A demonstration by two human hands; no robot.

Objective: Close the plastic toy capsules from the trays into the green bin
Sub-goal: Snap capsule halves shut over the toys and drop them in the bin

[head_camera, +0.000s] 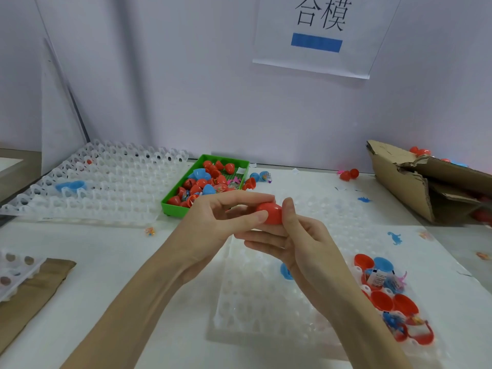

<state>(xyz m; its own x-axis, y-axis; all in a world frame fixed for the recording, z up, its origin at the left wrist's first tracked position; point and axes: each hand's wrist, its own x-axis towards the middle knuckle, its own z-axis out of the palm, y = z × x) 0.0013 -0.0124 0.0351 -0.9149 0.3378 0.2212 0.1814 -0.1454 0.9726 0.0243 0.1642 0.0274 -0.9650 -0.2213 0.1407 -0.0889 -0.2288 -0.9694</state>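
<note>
A red plastic capsule is held between both hands above the near white tray. My left hand pinches its left side with thumb and fingers. My right hand grips its right side, thumb on top and fingers underneath. The green bin stands just behind the hands, holding several red and blue capsules. More open red and blue capsule halves with small toys lie on the tray's right part.
A stack of white trays with a blue capsule half lies at the left. A torn cardboard box stands at the right. Loose capsules and small toy figures lie on the table. Brown paper sits at the near left.
</note>
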